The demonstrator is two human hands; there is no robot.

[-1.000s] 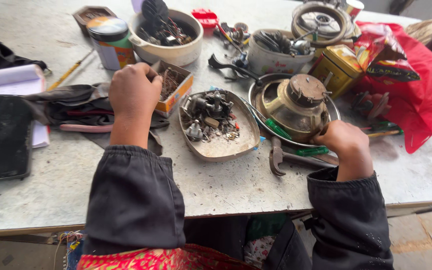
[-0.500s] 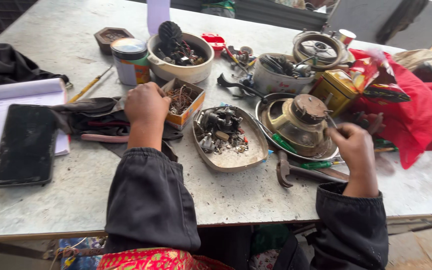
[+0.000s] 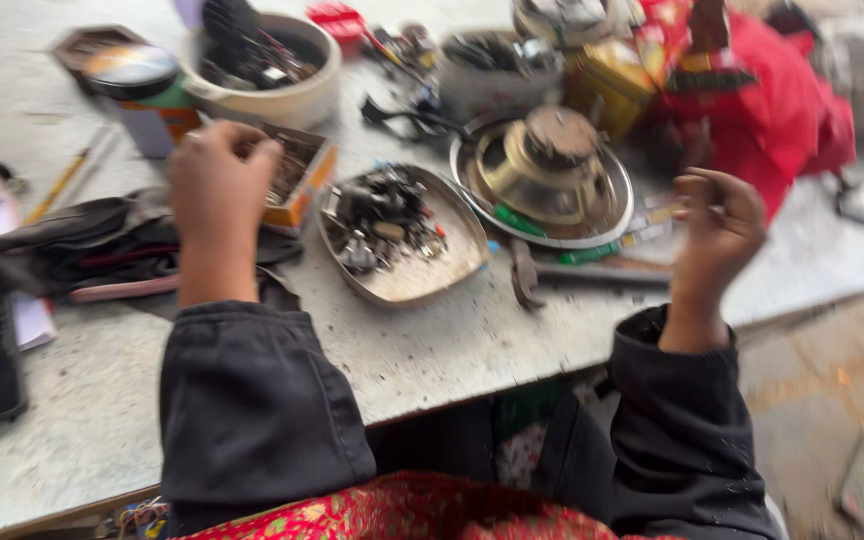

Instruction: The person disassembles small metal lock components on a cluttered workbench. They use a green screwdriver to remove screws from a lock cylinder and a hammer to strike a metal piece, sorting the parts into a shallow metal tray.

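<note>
Showing two hands [image 3: 217,190], one oval tray [image 3: 402,285], one speaker [image 3: 547,165]

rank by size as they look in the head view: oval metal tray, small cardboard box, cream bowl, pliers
1. oval metal tray
2. cream bowl, close to the tray; it sits farther back, so the order is unsure
3. pliers
4. small cardboard box, partly hidden by the left hand

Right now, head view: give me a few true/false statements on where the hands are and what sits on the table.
1. The left hand is over the small orange box of parts. True.
2. The right hand grips the pliers. False: it is raised, holding nothing visible; the pliers lie on the table.
3. The oval metal tray is empty. False: it holds small dark parts.
4. A red bag lies at the far right. True.
</note>
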